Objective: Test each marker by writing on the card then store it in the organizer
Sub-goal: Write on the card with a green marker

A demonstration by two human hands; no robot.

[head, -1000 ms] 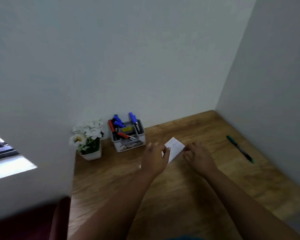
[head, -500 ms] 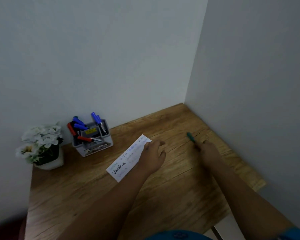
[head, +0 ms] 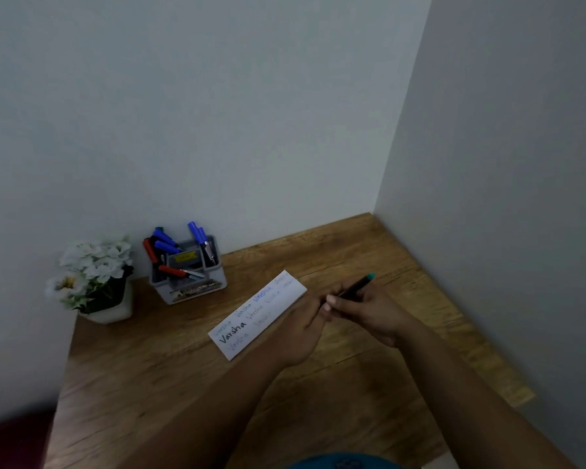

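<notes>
— What has changed in the last second?

— The green-capped marker [head: 356, 286] is no longer lying on the desk by the right wall. The right hand [head: 369, 311] has fetched it and now grips the dark barrel, teal end pointing up and away. The left hand [head: 301, 328], which was holding down the card [head: 256, 314], has come across to meet it; its fingertips [head: 322, 304] close on the near end of the marker, just above the card's right edge.

— So what step is that?

— Most likely pulling the cap off, ready to write. The card already carries several lines of handwriting in different colours, so earlier markers seem tested.

— And where are those?

— In the grey organizer [head: 187, 270] against the back wall, holding blue and red markers. This green one looks like the last.

— The surface and room?

— A wood-grain desk [head: 318, 384] set in a corner of pale, bare walls, with a white flower pot [head: 93, 282] left of the organizer. Light is dim.
</notes>
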